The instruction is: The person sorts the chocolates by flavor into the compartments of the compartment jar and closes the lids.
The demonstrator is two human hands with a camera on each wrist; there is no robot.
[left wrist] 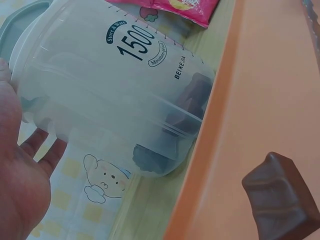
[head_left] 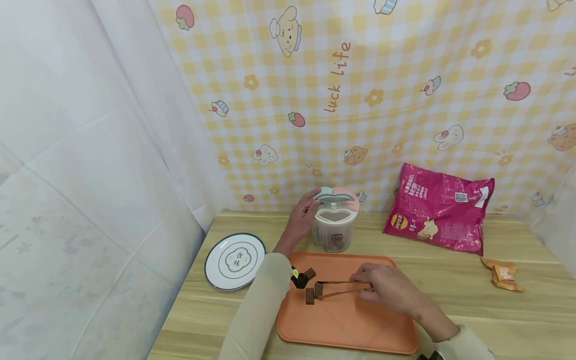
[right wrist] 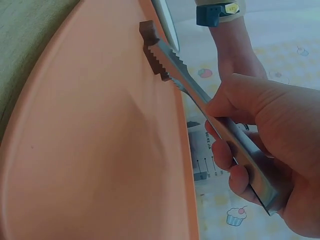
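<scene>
My left hand (head_left: 302,217) holds the side of a clear storage container (head_left: 335,235), its fingers by the raised lid (head_left: 347,196). Dark brown pieces (left wrist: 192,102) lie at the bottom of the container. My right hand (head_left: 389,287) grips metal tongs (right wrist: 195,90) with serrated arms, held low over an orange tray (head_left: 351,325). At the tongs' tips is a small chocolate (head_left: 318,290); whether it is pinched firmly I cannot tell. Close beside it lies another chocolate (head_left: 310,296). A third chocolate (left wrist: 282,197) rests nearer the left wrist, partly hidden in the head view.
A white plate (head_left: 220,267) with a dark rim stands left of the tray. At the back right lies a magenta chip bag (head_left: 443,210), with a small orange wrapped packet (head_left: 503,274) in front of it. A checked curtain (head_left: 382,125) hangs behind the table.
</scene>
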